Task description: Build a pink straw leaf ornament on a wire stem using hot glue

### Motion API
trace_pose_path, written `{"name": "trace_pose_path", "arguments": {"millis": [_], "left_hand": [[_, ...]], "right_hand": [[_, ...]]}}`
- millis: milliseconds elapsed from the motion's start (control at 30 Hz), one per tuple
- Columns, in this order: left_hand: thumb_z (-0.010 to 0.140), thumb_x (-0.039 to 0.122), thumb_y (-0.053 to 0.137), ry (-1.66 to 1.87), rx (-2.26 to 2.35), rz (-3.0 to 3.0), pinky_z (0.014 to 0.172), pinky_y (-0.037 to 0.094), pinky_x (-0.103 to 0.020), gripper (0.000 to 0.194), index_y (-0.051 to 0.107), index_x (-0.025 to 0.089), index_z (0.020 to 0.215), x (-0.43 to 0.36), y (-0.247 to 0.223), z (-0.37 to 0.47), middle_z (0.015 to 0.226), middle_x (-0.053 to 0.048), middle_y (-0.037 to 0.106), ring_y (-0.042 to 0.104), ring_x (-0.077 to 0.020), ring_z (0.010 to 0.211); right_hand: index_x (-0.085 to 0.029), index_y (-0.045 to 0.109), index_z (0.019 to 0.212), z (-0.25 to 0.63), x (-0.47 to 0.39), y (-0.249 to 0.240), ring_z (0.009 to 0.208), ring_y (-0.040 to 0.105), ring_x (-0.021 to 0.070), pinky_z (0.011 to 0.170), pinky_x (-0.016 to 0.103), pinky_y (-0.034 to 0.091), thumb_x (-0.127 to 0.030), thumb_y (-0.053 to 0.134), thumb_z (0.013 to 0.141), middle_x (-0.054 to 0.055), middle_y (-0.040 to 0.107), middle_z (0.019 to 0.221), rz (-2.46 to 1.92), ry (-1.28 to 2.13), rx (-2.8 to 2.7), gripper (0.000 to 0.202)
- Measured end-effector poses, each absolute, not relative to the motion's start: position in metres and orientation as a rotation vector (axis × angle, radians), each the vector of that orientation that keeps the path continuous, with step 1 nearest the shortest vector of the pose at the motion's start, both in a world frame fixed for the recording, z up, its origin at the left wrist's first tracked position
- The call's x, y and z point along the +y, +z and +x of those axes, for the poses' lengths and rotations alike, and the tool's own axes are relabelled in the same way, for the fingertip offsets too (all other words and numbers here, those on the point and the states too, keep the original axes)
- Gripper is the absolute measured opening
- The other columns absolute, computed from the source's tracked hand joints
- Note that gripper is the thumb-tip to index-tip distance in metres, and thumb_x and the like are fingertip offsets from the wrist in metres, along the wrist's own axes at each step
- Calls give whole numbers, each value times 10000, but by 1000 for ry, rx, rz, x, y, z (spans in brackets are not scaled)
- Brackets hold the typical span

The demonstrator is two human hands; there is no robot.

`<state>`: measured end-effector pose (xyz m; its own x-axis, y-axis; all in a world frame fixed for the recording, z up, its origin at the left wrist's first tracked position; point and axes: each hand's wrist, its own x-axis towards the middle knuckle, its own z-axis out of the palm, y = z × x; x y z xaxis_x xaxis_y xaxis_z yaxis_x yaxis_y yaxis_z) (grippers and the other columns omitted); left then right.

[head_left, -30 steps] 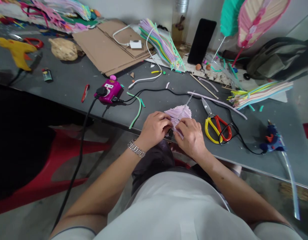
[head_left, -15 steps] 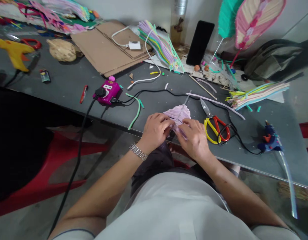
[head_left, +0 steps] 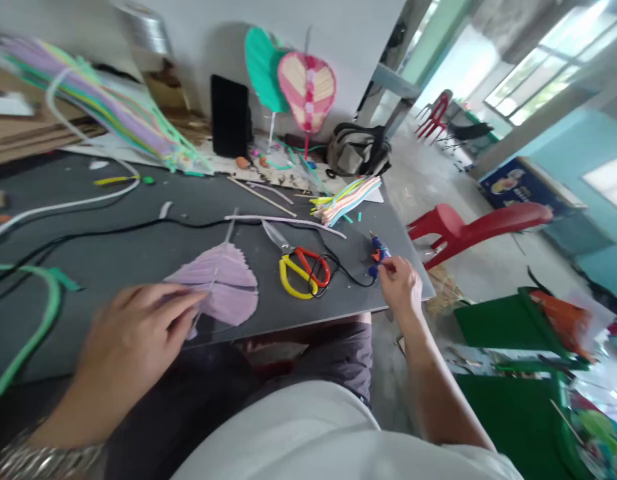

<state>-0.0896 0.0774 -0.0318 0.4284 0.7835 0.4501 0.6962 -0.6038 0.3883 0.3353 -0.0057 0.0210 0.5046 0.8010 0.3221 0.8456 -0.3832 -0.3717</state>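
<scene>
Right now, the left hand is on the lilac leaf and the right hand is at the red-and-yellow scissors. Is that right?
Not quite: the right hand is at the blue glue gun, not the red-and-yellow scissors, as the head view shows. The left hand is on the lilac leaf, as you say.

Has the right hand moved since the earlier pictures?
Yes: the right hand moved rightward, past the red-and-yellow-handled metal scissors, to the blue glue gun.

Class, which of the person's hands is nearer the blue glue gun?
Right. The right hand is at the blue glue gun; the left hand is well to its left.
</scene>
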Motion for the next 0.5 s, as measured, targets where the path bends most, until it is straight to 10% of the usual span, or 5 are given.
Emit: {"name": "trace_pose_path", "arguments": {"millis": [267,367,500], "left_hand": [[956,389,467,933,1396,2376,939,447,-633,645,280,820,1397,71,-47,-89,1216,192,666,616,-365,992],[946,417,501,953,1404,2391,903,475,-607,526,482,739,1361,73,-39,-88,1097,101,714,629,-365,957],[931,318,573,856,1330,2548,840,531,-492,247,795,341,1036,72,-22,-85,971,-58,746,662,-300,895]], "right_hand": [[-236,592,697,354,-27,23,731,632,247,678,353,494,-424,666,790,48,627,658,-2182,254,-875,222],[-222,621,775,346,-24,12,696,699,261,650,401,565,-515,549,856,91,699,695,-2036,568,-830,313],[-224,623,785,353,-2,2,818,740,293,741,506,605,-597,476,864,122,719,778,-1717,869,-813,409]]}}
